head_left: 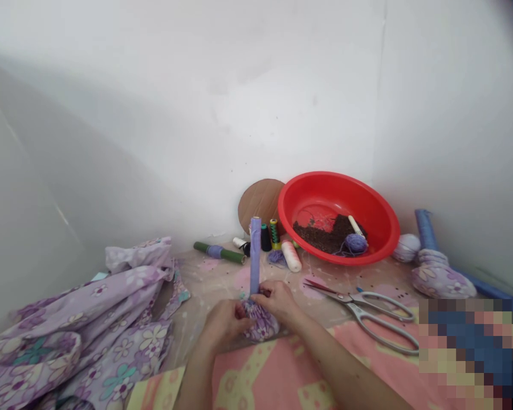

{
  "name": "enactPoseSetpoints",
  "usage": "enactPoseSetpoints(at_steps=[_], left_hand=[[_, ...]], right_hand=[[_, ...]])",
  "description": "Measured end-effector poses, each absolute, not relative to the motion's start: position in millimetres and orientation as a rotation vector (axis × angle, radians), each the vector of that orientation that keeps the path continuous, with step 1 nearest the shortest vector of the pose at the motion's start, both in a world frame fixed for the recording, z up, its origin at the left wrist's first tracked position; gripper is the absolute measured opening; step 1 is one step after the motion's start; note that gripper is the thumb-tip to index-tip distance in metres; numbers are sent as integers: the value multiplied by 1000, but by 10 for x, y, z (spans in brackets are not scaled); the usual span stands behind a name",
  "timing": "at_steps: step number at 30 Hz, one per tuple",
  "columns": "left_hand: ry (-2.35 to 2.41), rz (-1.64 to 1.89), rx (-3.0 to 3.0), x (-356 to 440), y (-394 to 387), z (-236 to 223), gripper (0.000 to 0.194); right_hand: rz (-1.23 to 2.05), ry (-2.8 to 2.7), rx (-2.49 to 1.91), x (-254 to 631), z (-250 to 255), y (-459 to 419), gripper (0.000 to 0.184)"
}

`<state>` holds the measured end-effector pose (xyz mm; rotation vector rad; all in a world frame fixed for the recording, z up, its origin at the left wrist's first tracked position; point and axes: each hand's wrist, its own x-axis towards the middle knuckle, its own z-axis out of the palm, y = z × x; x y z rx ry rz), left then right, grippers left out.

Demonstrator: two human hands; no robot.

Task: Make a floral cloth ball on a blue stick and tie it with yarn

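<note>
Both my hands meet low in the middle around a small bundle of purple flowered cloth [263, 323]. My left hand [226, 324] grips the bundle's left side with curled fingers. My right hand [277, 299] closes over its top, pinching at the base of a lilac stick [255, 253] that stands upright out of the cloth. The bundle rests on a pink and yellow sheet [290, 376].
Large metal scissors [367, 310] lie open to the right. A red basin [337, 216] with dark beads and a purple yarn ball stands at the back. Thread spools [277, 242], a green roll [219, 252], loose flowered cloth [89, 324] at left, a finished cloth-headed stick [442, 273] at right.
</note>
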<state>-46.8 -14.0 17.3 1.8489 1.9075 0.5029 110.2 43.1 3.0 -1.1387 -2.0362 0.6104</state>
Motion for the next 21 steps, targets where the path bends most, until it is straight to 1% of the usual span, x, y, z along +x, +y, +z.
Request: enactPoseSetpoints(at_steps=[4, 7, 10, 13, 17, 19, 21], left_hand=[[1700, 709, 1751, -400, -153, 191, 16], [1501, 880, 1603, -421, -187, 231, 19], [1379, 977, 1478, -485, -217, 260, 24], [1384, 1109, 1431, -551, -218, 263, 26], [1574, 1283, 1533, -579, -172, 214, 25], [1661, 1295, 1683, -559, -130, 156, 32], [1673, 1236, 1873, -512, -82, 82, 50]], right_hand=[[586, -2046, -1151, 1112, 45, 429, 22], [578, -2038, -1128, 1117, 41, 430, 23], [596, -2032, -1108, 1120, 31, 433, 23], [618, -2029, -1097, 1119, 19, 437, 23], [655, -2018, -1046, 1127, 8, 443, 21], [672, -2016, -1009, 1136, 5, 443, 21], [679, -2015, -983, 1143, 3, 441, 21]])
